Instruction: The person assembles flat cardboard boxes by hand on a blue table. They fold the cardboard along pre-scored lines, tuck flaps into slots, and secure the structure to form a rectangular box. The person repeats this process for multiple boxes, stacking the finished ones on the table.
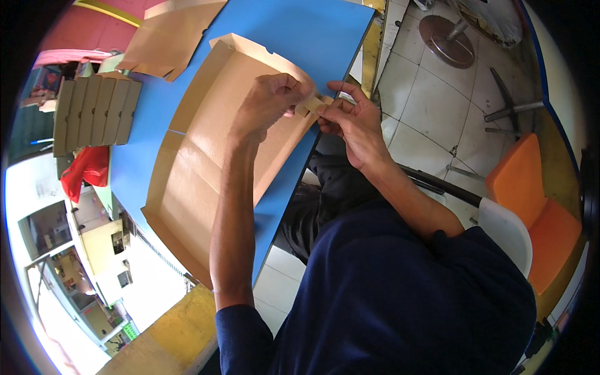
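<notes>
Right hand pinches a corner flap of the cardboard box, left hand curled just left, grip unclear, bench below seemingly bearing the weight.

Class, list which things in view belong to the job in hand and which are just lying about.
Job in hand: left hand, right hand, open box, blue table; probably stacked boxes, cardboard.
Lying about, apparently: red bundle, orange chair.
</notes>
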Motion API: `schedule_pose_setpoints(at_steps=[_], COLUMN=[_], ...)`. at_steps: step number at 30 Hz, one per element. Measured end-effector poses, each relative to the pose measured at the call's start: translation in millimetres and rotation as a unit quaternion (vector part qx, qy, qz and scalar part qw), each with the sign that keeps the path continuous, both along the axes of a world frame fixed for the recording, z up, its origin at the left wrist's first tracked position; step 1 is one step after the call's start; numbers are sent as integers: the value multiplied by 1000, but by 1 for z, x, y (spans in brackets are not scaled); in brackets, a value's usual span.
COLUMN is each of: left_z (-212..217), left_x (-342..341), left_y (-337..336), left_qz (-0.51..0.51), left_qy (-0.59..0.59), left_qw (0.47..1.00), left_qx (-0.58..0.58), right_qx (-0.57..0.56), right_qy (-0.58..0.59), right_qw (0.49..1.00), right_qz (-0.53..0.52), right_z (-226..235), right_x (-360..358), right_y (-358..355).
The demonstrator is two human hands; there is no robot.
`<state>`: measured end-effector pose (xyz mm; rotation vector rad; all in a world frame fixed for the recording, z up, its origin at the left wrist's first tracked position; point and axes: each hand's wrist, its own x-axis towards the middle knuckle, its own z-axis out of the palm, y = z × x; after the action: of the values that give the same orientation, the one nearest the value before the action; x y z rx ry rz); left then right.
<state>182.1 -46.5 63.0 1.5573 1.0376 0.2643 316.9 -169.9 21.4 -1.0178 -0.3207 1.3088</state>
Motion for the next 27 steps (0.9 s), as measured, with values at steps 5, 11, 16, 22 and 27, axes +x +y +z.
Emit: schedule_pose_setpoints(at_steps=[5,11,16,22,27], left_z=[1,-2,-15,-4,-13], left_x=[-3,-3,0,-13,-39], left_y=[-2,-5,-8,-43,-107], left_qz=[-15,-16,-1,21,-204], left_qy=[-10,9,55,9,106], left_qw=[1000,1000,998,948,906], left_qx=[-13,-4,14,319,354], right_qx=[2,7,3,10,77], right_qy=[-42,-93,-188,-228,-338], right_qw=[999,989,975,972,936], right_qz=[25,117,114,57,56], right_z=[0,8,11,10,24], right_x=[3,22,51,64,53], right_y=[8,16,16,26,46])
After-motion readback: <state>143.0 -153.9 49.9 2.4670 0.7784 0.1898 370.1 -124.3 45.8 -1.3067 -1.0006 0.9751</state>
